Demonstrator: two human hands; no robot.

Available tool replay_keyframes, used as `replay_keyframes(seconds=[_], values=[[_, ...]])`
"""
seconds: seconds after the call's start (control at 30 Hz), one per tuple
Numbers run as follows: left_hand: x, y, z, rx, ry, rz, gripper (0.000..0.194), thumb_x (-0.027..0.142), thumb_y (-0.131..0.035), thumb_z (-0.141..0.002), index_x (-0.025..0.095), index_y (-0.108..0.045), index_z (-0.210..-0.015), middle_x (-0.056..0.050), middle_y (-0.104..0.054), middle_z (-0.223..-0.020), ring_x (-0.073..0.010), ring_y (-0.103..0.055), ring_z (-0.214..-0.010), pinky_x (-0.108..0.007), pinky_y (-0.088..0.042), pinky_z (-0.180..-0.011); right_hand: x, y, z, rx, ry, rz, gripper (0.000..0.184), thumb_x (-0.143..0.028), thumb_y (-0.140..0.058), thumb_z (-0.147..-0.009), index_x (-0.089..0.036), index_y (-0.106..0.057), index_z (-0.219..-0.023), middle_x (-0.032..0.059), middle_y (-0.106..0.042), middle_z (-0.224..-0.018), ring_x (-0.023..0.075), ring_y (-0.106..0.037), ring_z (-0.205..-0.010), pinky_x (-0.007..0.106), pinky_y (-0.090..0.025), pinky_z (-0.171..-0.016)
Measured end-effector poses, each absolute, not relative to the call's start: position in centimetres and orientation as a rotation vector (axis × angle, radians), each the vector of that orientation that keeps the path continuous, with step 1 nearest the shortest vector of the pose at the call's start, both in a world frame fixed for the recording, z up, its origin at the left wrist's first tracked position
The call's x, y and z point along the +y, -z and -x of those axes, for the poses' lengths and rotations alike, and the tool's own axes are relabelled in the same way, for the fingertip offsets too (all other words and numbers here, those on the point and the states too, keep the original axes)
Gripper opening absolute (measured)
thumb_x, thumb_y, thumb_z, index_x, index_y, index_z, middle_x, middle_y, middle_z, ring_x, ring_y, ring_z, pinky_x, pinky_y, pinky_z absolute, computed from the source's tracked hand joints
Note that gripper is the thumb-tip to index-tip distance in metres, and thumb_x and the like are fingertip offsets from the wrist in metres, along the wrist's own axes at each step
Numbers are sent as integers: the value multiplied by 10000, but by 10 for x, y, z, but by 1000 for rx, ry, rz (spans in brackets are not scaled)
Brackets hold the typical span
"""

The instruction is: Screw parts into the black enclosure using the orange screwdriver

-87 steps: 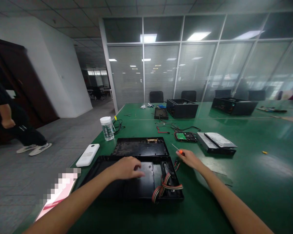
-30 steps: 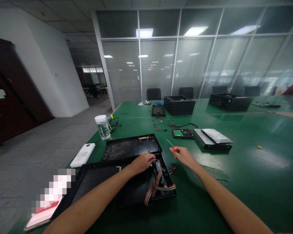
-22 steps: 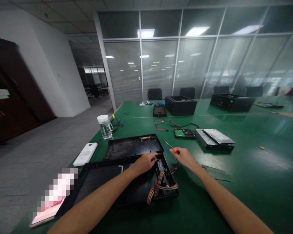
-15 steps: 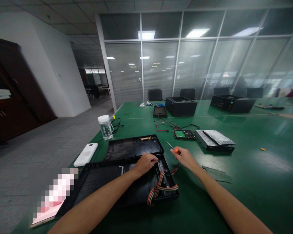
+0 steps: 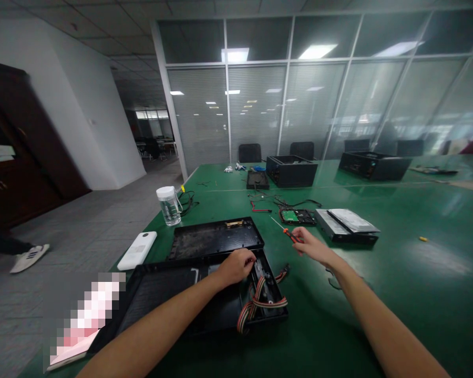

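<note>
My right hand (image 5: 308, 245) grips a screwdriver (image 5: 290, 234) with an orange and black handle, its thin shaft pointing up and left over the table. My left hand (image 5: 238, 265) reaches into a shallow black metal case (image 5: 220, 310), its fingers pinched together near the far right corner. Whatever they hold there is hidden. Beside those fingers, a dark strip of parts (image 5: 265, 278) runs along the case's right side. A striped ribbon cable (image 5: 260, 302) loops over the front right edge. Behind the case lies a black panel (image 5: 216, 237) with a brass-coloured piece on it.
A water bottle (image 5: 168, 206) and white power bank (image 5: 137, 250) stand left on the green table (image 5: 418, 304). Farther right lie a hard drive (image 5: 297, 216) and a silver drive (image 5: 347, 227). Black computer cases (image 5: 291, 170) stand behind. A person's shoe (image 5: 30, 258) shows at left.
My left hand has moved right across the case to its far right corner and closed its fingers. My right hand with the screwdriver has shifted right. A walking person's leg has reappeared at left.
</note>
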State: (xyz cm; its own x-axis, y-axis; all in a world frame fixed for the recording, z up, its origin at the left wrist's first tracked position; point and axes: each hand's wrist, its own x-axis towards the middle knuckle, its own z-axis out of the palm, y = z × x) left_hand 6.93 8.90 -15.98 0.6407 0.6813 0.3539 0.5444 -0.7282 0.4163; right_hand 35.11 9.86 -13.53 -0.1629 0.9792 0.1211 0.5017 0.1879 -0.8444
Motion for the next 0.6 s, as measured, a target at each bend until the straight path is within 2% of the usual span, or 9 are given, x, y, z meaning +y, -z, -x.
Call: replay_keyframes(seconds=[0.1,0.2,0.27,0.6], values=[[87,159,-70,1017,-708,-2569,172,129,-475,-800,151,-606,-909,-56,-626,-899,-160,-565,-843,-266,-436,-802,92,118,-352,-1723,-929,1273,373,-463,-467,-771,-165,-489,-994,-16,-542,-685,90,-455,-488,229,-365,-471],[87,159,-70,1055,-678,-2549,174,156,-471,-818,154,-609,-924,-56,-630,-909,-165,-566,-859,-275,-431,-815,84,112,-344,-1710,-734,1293,337,-498,-470,-780,-167,-527,-792,-42,-462,-544,80,-370,-438,216,-292,-426],[88,159,-70,1070,-673,-2528,176,167,-479,-821,156,-621,-924,-51,-639,-906,-163,-572,-854,-270,-432,-812,81,114,-336,-1702,-591,1264,318,-483,-495,-773,-174,-509,-699,-43,-434,-537,84,-372,-468,214,-295,-449],[89,158,-71,1061,-705,-2440,195,155,-508,-795,162,-668,-906,-38,-666,-884,-156,-590,-818,-248,-436,-790,76,123,-315,-1803,-424,1277,282,-425,-459,-785,-176,-528,-671,-17,-472,-584,113,-419,-546,228,-334,-526]])
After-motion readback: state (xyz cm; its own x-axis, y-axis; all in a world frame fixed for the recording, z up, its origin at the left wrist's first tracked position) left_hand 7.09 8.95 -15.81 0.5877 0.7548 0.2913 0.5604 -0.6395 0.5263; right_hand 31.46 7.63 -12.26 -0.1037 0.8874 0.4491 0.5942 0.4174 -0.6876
